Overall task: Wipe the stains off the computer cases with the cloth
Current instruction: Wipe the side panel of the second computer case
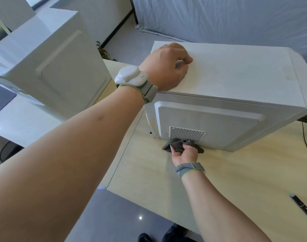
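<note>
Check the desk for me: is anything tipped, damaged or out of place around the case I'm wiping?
Nothing looks damaged or tipped. The computer case stands upright on the desk, steadied by the left hand, while the right hand holds the cloth below the side vent. A yellowish streak marks its lower left edge.

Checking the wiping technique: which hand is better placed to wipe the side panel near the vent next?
The right hand. It grips the grey cloth, which is already at the vent grille low on the computer case. The left hand rests on the case top, bracing it.
</note>
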The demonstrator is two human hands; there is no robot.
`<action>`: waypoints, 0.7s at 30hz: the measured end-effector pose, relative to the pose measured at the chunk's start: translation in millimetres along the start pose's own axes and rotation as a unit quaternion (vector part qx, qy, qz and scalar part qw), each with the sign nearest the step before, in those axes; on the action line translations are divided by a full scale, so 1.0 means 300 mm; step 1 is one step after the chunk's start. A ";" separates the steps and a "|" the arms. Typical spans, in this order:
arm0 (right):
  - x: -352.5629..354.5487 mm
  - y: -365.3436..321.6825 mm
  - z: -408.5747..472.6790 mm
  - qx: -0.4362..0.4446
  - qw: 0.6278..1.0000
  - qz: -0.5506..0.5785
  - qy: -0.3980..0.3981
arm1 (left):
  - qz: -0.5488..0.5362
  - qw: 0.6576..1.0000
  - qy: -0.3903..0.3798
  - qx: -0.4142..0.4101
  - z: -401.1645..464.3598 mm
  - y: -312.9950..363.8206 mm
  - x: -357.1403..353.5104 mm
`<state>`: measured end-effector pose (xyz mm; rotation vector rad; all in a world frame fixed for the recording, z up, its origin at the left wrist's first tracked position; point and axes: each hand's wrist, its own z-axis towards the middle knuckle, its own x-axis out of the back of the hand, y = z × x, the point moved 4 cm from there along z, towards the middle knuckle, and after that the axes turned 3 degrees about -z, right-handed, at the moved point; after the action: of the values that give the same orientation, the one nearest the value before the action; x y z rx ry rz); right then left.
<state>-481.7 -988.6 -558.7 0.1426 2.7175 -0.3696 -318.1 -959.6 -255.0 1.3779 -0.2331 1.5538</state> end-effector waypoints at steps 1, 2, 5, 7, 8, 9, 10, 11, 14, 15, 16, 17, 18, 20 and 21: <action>-0.012 0.022 0.001 -0.006 1.000 -0.015 -0.009 | 0.000 1.000 0.000 0.000 0.001 0.000 0.000; -0.027 0.050 0.002 -0.014 0.999 -0.028 -0.023 | -0.001 1.000 -0.002 0.001 0.000 -0.008 0.004; -0.041 0.090 0.001 -0.051 0.994 -0.068 -0.070 | -0.002 1.000 -0.003 -0.007 0.006 -0.009 0.002; -0.034 0.086 -0.017 -0.077 0.986 -0.096 -0.108 | -0.003 1.000 -0.007 -0.006 0.012 -0.003 -0.001; -0.023 0.085 -0.036 -0.083 0.982 -0.108 -0.132 | -0.007 1.000 -0.015 -0.006 0.014 -0.011 -0.005; -0.019 0.077 -0.058 -0.087 0.976 -0.121 -0.158 | -0.009 1.000 -0.016 -0.007 0.018 -0.014 -0.003; -0.016 0.066 -0.081 -0.099 0.968 -0.140 -0.182 | -0.004 1.000 -0.016 -0.002 0.019 -0.017 -0.003; -0.007 0.056 -0.109 -0.107 0.961 -0.153 -0.206 | -0.006 1.000 -0.016 -0.003 0.018 -0.015 -0.004; 0.025 0.022 -0.169 -0.105 0.947 -0.173 -0.249 | -0.009 1.000 -0.025 -0.016 0.017 -0.012 -0.008; 0.037 0.007 -0.183 -0.095 0.945 -0.191 -0.249 | -0.009 0.999 -0.027 -0.024 0.018 -0.006 -0.010; 0.048 -0.006 -0.180 -0.089 0.941 -0.229 -0.233 | -0.004 0.999 -0.026 -0.019 0.017 -0.012 -0.010; 0.067 -0.026 -0.187 -0.060 0.939 -0.271 -0.201 | -0.005 0.999 -0.028 -0.022 0.018 -0.010 -0.007; 0.073 -0.048 -0.186 -0.014 0.927 -0.338 -0.164 | -0.006 0.999 -0.028 -0.024 0.022 -0.017 -0.002; 0.089 -0.110 -0.187 0.110 0.851 -0.510 -0.064 | -0.006 0.999 -0.034 -0.022 0.022 -0.024 -0.004; 0.102 -0.158 -0.190 0.186 0.800 -0.570 0.011 | -0.004 0.999 -0.034 -0.025 0.021 -0.019 -0.004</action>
<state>-537.8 -1016.8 -509.0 -1.4336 2.3682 -1.2027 -309.9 -961.9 -256.6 1.3926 -0.3060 1.4850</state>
